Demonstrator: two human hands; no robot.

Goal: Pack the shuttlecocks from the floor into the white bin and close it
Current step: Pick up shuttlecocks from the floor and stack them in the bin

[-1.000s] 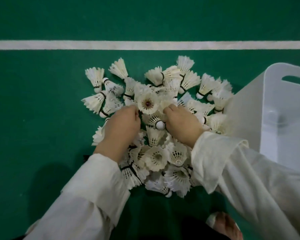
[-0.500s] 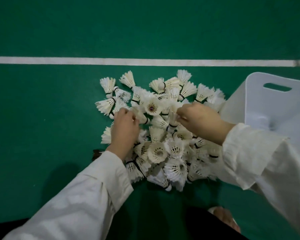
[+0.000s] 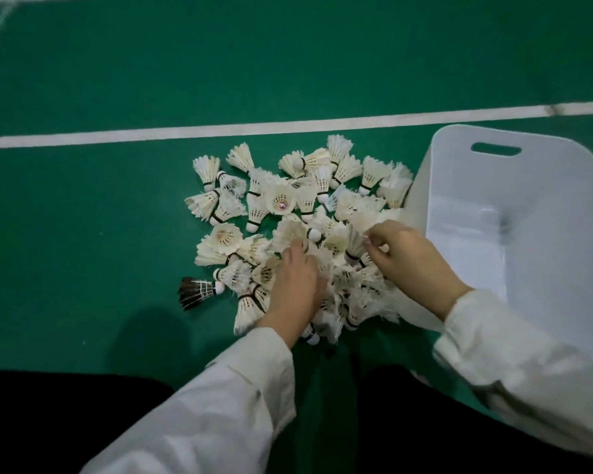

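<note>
Green floor [image 3: 117, 234] carries almost the whole pile of shuttlecocks [image 3: 288, 206], just beside the white bin [image 3: 514, 186], whose visible inside looks empty. The right hand [image 3: 408, 258] pinches one shuttlecock [image 3: 353, 244]; the left hand [image 3: 297, 285] rests loosely spread on the pile. Packing seems barely begun, closing not yet.

no legible txt anywhere, shuttlecocks [image 3: 281, 200] w/o readable brand or nos., white bin [image 3: 528, 186] unlabelled, floor [image 3: 83, 217] w/ plain white line [image 3: 185, 133] only
</note>
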